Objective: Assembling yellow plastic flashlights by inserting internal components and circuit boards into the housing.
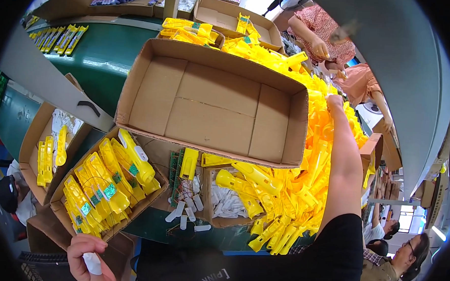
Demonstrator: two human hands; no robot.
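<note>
The left hand (85, 259), white wrap (92, 263) on one digit, is held loosely curled by the near corner of a box (141, 205) of yellow parts, while the right hand (334, 101) is stretched across the yellow pile (303, 191); whether anything is gripped by either cannot be told. Parts are best lifted singly, so that the large cardboard box (216, 112) is not knocked.

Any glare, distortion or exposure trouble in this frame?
In the head view, the right-hand grey panel bows with the fisheye, corners black; also in the head view, whitish glare marks the green tabletop, the ceiling lamp looks near-white, and the yellow pile appears strongly saturated.
</note>
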